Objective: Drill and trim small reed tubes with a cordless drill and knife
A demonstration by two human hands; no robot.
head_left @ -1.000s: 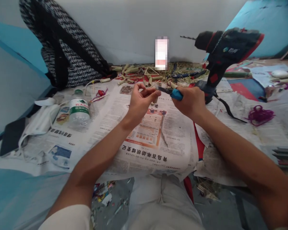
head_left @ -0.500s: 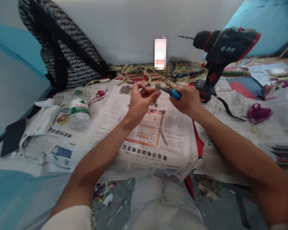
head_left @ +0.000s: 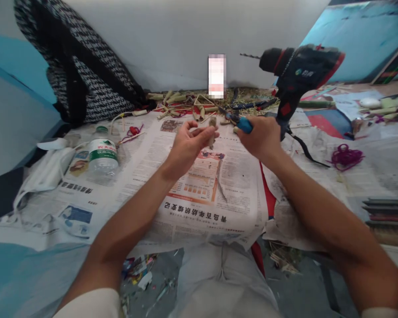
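Between the thumb and fingers of my left hand (head_left: pixel 189 143) is a short brownish piece of stalk (head_left: pixel 212 121), held roughly upright above the newspaper (head_left: pixel 192 221). My right hand (head_left: pixel 261 137) is wrapped round the blue handle of a knife (head_left: pixel 244 125). Its dark blade points up and to the left, a small distance from the stalk piece. Beneath my hands, a thin grey strip (head_left: pixel 220 181) and a few dark crumbs lie on the paper.
Cut stalks (head_left: pixel 177 98) and shavings line the back by a phone (head_left: pixel 216 77). A cordless drill (head_left: pixel 300 66) stands right of my right hand. Left are a water bottle (head_left: pixel 102 154), white mask (head_left: pixel 49 163) and patterned bag (head_left: pixel 86 57). Purple cord (head_left: pixel 346 157) lies right.
The knife has drawn away from the stalk piece, to the right, and its blade now tilts further upward. My left hand still pinches the piece. The whole view has shifted slightly.
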